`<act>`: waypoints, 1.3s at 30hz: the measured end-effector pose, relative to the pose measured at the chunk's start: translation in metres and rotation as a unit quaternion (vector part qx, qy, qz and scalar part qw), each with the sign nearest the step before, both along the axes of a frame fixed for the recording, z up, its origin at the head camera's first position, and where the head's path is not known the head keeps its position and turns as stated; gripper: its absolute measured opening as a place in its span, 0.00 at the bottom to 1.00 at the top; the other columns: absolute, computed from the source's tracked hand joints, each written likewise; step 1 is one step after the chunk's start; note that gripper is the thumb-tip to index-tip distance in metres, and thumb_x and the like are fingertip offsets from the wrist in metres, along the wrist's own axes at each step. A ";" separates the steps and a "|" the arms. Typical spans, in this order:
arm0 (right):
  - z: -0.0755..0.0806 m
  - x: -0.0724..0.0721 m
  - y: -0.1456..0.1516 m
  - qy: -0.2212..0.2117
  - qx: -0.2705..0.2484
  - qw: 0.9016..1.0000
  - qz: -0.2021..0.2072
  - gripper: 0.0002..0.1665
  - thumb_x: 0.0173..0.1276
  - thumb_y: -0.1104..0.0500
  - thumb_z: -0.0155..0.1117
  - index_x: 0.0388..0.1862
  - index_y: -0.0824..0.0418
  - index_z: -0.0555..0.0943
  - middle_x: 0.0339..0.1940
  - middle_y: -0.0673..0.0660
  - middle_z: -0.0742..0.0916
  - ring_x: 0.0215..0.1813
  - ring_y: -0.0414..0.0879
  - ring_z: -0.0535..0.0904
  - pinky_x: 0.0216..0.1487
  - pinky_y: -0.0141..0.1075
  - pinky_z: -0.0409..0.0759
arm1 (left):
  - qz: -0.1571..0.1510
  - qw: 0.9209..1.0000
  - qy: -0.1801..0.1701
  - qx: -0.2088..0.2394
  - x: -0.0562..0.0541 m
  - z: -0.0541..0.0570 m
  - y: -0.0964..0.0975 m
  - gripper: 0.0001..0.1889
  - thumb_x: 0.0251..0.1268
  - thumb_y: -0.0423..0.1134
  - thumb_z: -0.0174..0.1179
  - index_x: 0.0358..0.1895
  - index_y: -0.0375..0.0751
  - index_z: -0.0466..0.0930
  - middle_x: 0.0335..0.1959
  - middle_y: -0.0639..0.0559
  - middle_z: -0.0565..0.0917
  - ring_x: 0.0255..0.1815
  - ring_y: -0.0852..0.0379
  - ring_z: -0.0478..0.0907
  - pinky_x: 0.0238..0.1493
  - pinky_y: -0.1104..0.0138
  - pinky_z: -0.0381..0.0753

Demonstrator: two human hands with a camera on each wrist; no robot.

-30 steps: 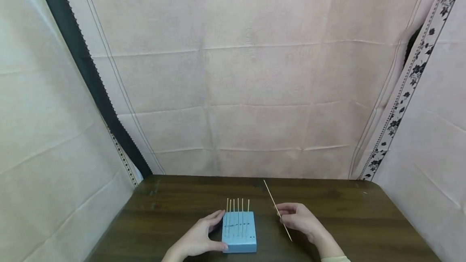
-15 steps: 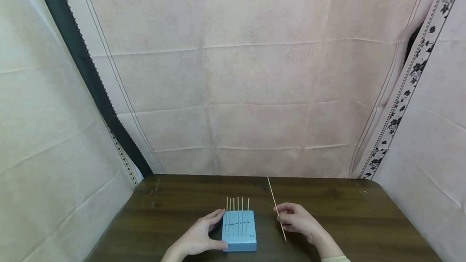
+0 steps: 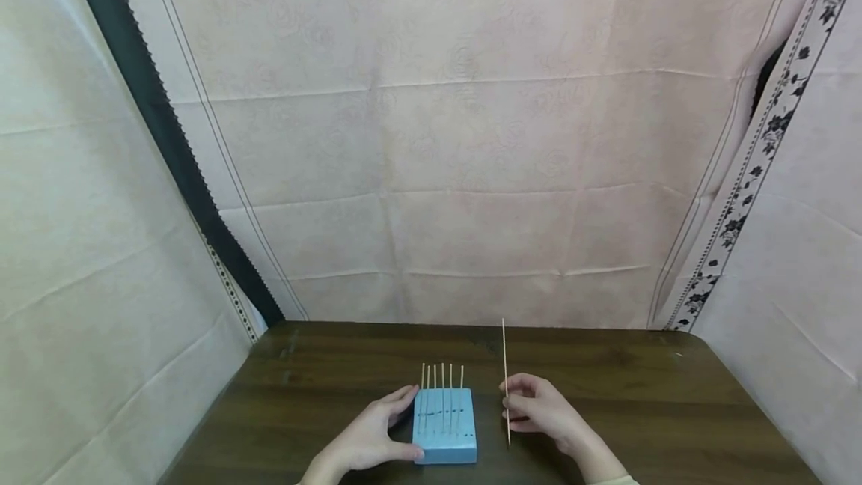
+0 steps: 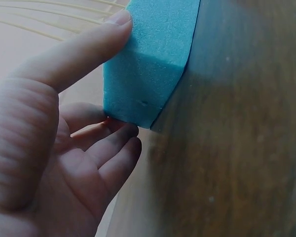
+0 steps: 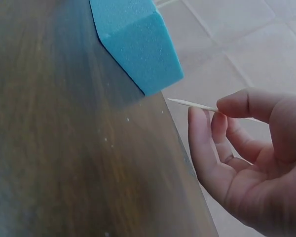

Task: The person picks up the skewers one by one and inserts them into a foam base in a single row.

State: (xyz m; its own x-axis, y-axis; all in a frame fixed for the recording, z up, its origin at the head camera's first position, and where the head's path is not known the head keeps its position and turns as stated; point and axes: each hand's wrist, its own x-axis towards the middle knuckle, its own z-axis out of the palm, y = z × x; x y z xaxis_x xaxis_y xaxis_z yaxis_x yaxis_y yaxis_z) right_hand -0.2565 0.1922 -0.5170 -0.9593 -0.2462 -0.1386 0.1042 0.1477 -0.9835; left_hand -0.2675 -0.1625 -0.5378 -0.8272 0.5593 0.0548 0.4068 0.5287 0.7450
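Observation:
A light blue foam block (image 3: pixel 444 425) lies on the brown table, with several thin wooden skewers (image 3: pixel 442 379) standing in it toward its left and middle. My left hand (image 3: pixel 367 436) grips the block's left side; the left wrist view has the thumb on one edge of the blue block (image 4: pixel 155 59) and the fingers at another. To the right of the block, my right hand (image 3: pixel 539 414) pinches a single bamboo skewer (image 3: pixel 505 354), held nearly upright. Its pointed tip shows in the right wrist view, where the skewer (image 5: pixel 190 103) passes between thumb and fingers near the blue block (image 5: pixel 143 54).
The dark wood-grain table (image 3: pixel 323 373) has rounded far corners. Behind it hangs a pale creased cloth (image 3: pixel 471 171), with more cloth at both sides. A black strip (image 3: pixel 168 133) runs down the left, a floral border (image 3: pixel 761 148) down the right.
The skewer in my right hand has turned from a slant to nearly upright, and that hand has shifted slightly left. My left hand still holds the block in place.

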 end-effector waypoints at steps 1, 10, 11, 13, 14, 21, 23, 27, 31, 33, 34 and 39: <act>0.000 0.000 -0.001 0.001 -0.002 1.000 -0.001 0.20 0.76 0.64 0.63 0.62 0.74 0.77 0.44 0.63 0.86 0.45 0.53 0.88 0.44 0.46 0.91 | -0.001 1.000 -0.003 0.004 0.000 0.000 0.000 0.54 0.61 0.59 0.78 0.83 0.35 0.62 0.83 0.31 0.61 0.82 0.32 0.60 0.75 0.39 0.66; 0.002 0.001 -0.006 0.011 -0.005 1.000 -0.025 0.21 0.73 0.63 0.66 0.60 0.73 0.78 0.43 0.62 0.86 0.42 0.51 0.87 0.43 0.45 0.91 | -0.017 0.999 -0.019 0.034 -0.001 -0.002 -0.001 0.54 0.62 0.54 0.79 0.83 0.31 0.60 0.83 0.27 0.58 0.79 0.33 0.66 0.73 0.47 0.72; 0.002 0.002 -0.007 0.011 -0.006 1.000 -0.028 0.21 0.73 0.63 0.67 0.60 0.74 0.78 0.43 0.62 0.86 0.42 0.51 0.87 0.43 0.45 0.91 | -0.018 0.999 -0.021 0.037 -0.002 -0.002 -0.001 0.54 0.62 0.53 0.80 0.83 0.31 0.60 0.83 0.27 0.58 0.78 0.33 0.67 0.73 0.48 0.73; 0.002 0.002 -0.008 0.012 -0.009 0.999 -0.033 0.20 0.73 0.63 0.67 0.59 0.73 0.78 0.42 0.62 0.86 0.42 0.51 0.87 0.43 0.45 0.91 | -0.019 0.999 -0.020 0.036 -0.002 -0.002 -0.001 0.54 0.62 0.53 0.80 0.83 0.31 0.60 0.83 0.27 0.58 0.78 0.33 0.67 0.73 0.48 0.72; 0.002 0.002 -0.008 0.014 -0.011 0.999 -0.035 0.20 0.73 0.63 0.68 0.58 0.73 0.78 0.42 0.62 0.86 0.42 0.51 0.87 0.43 0.45 0.91 | -0.020 0.999 -0.020 0.034 -0.002 -0.002 -0.001 0.54 0.62 0.53 0.80 0.83 0.31 0.60 0.83 0.27 0.58 0.78 0.33 0.67 0.73 0.48 0.72; -0.001 0.000 -0.011 0.027 -0.025 0.998 -0.043 0.17 0.74 0.64 0.69 0.56 0.71 0.78 0.43 0.61 0.86 0.43 0.52 0.87 0.46 0.46 0.91 | -0.018 0.999 -0.018 0.025 -0.001 -0.001 -0.001 0.54 0.62 0.54 0.79 0.83 0.32 0.61 0.83 0.27 0.59 0.79 0.33 0.66 0.74 0.46 0.71; -0.001 -0.001 -0.011 0.031 -0.029 0.998 -0.040 0.17 0.75 0.64 0.68 0.57 0.72 0.78 0.44 0.61 0.87 0.44 0.52 0.87 0.47 0.46 0.91 | -0.016 1.000 -0.012 0.019 -0.001 0.000 -0.001 0.54 0.61 0.56 0.79 0.83 0.32 0.61 0.83 0.28 0.60 0.79 0.34 0.65 0.75 0.44 0.69; 0.001 -0.001 -0.011 0.043 -0.047 0.997 -0.033 0.19 0.77 0.64 0.68 0.59 0.73 0.77 0.46 0.60 0.87 0.47 0.54 0.87 0.49 0.47 0.90 | -0.012 1.000 -0.002 0.010 -0.001 0.001 -0.001 0.55 0.61 0.58 0.79 0.83 0.33 0.61 0.83 0.29 0.61 0.81 0.33 0.63 0.75 0.42 0.68; 0.004 0.000 -0.013 0.062 -0.071 0.995 -0.014 0.18 0.76 0.64 0.69 0.59 0.72 0.77 0.48 0.61 0.87 0.50 0.55 0.88 0.52 0.46 0.90 | -0.009 1.000 -0.002 0.006 -0.001 0.000 -0.001 0.55 0.60 0.58 0.79 0.83 0.35 0.62 0.83 0.30 0.61 0.81 0.33 0.62 0.75 0.42 0.69; 0.005 0.001 -0.014 0.073 -0.079 0.994 0.000 0.17 0.76 0.63 0.70 0.57 0.70 0.79 0.49 0.61 0.87 0.51 0.55 0.88 0.53 0.46 0.90 | -0.009 1.000 -0.004 0.007 -0.002 -0.001 -0.001 0.55 0.60 0.58 0.79 0.83 0.35 0.62 0.83 0.31 0.61 0.81 0.34 0.62 0.75 0.43 0.69; 0.005 0.001 -0.014 0.078 -0.081 0.994 0.007 0.16 0.76 0.63 0.71 0.56 0.69 0.79 0.49 0.61 0.88 0.52 0.55 0.88 0.53 0.46 0.89 | -0.010 1.000 -0.004 0.008 -0.002 -0.001 -0.001 0.55 0.60 0.58 0.79 0.84 0.35 0.62 0.83 0.31 0.61 0.81 0.34 0.63 0.75 0.44 0.69; 0.007 0.003 -0.017 0.113 -0.073 0.990 0.044 0.15 0.74 0.62 0.73 0.53 0.67 0.79 0.48 0.64 0.88 0.51 0.56 0.89 0.53 0.48 0.90 | -0.015 1.000 -0.005 0.018 -0.003 -0.003 -0.001 0.55 0.61 0.57 0.79 0.83 0.34 0.61 0.83 0.30 0.60 0.78 0.36 0.69 0.75 0.48 0.71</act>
State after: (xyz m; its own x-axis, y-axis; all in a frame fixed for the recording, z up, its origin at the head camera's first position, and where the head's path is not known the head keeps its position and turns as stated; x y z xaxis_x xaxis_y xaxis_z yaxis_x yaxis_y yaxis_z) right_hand -0.2532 0.1753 -0.5095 -0.9360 -0.3310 0.1201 -0.1279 0.0018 -0.9918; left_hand -0.2708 -0.1639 -0.5404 -0.8102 0.5824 0.0671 0.4151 0.4890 0.7672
